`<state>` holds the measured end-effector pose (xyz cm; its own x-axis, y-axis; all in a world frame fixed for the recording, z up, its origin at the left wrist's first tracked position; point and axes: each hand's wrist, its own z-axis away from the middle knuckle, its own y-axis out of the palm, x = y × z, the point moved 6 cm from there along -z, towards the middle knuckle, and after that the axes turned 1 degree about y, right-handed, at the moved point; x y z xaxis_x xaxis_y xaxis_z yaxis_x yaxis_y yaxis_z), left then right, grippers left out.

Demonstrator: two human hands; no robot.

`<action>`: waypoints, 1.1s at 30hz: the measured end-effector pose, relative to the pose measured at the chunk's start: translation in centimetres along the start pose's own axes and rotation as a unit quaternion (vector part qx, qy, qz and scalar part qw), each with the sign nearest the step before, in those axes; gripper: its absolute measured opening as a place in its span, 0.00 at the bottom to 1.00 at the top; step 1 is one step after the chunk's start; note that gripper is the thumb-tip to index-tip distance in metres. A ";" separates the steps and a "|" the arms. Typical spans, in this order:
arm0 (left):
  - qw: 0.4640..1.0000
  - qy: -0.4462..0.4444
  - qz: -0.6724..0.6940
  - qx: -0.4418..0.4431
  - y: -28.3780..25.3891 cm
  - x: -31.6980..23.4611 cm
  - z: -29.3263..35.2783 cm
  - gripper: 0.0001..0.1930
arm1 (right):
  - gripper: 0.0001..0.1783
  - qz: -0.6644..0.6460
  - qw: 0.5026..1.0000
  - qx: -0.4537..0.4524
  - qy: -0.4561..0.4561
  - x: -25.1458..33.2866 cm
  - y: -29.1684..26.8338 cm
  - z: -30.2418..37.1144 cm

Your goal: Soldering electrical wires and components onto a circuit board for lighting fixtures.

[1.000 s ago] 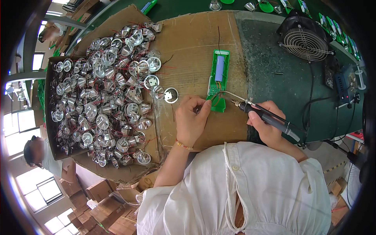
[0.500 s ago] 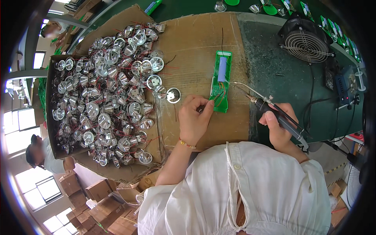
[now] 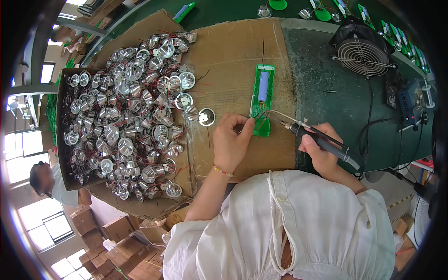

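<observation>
A green plastic housing (image 3: pixel 263 129) lies on the cardboard in front of me. Set in it are a lilac cylindrical battery (image 3: pixel 263 86) and a small green circuit board (image 3: pixel 256 109) with thin coloured wires. My left hand (image 3: pixel 232 142) is at the housing's lower left edge, thumb and forefinger pinching a thin wire by the board. In my right hand (image 3: pixel 322 148) is a black soldering iron (image 3: pixel 329 145) with a thin metal solder feed tube (image 3: pixel 283 115) alongside. Its tip and the tube's end are over the board's lower part, close to the wires; exact contact cannot be made out.
A large cardboard box (image 3: pixel 74 179) heaped with silvery reflector cups stands left; one loose cup (image 3: pixel 206 117) lies near my left hand. A fan (image 3: pixel 364 55) and a blue control box (image 3: pixel 407 107) are on the right. Green housings (image 3: pixel 405 44) line the back. Other people are at far left.
My right hand has moved the soldering iron left and slightly down, bringing its tip and the feed tube onto the board area. My left hand stays nearly still.
</observation>
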<state>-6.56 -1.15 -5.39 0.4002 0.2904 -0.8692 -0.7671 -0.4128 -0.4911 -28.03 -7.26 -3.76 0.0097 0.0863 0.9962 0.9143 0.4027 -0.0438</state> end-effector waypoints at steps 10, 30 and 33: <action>0.997 0.038 -0.061 -0.016 0.2 -0.9 -0.1 0.09 | 0.06 -0.031 0.999 0.007 0.039 -0.8 1.3 -0.8; 0.997 0.048 -0.049 -0.025 0.2 -0.8 0.0 0.08 | 0.09 -0.056 0.998 -0.008 0.037 -0.5 0.4 -0.3; 0.996 0.060 -0.056 -0.043 0.1 -1.0 -0.1 0.07 | 0.09 -0.054 0.998 -0.002 0.037 -0.6 0.1 -0.1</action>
<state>-7.06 -1.56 -4.55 0.5416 0.2362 -0.8068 -0.6709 -0.4569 -0.5841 -27.93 -7.34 -4.30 -0.0601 -0.0254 0.9979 0.9135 0.4017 0.0652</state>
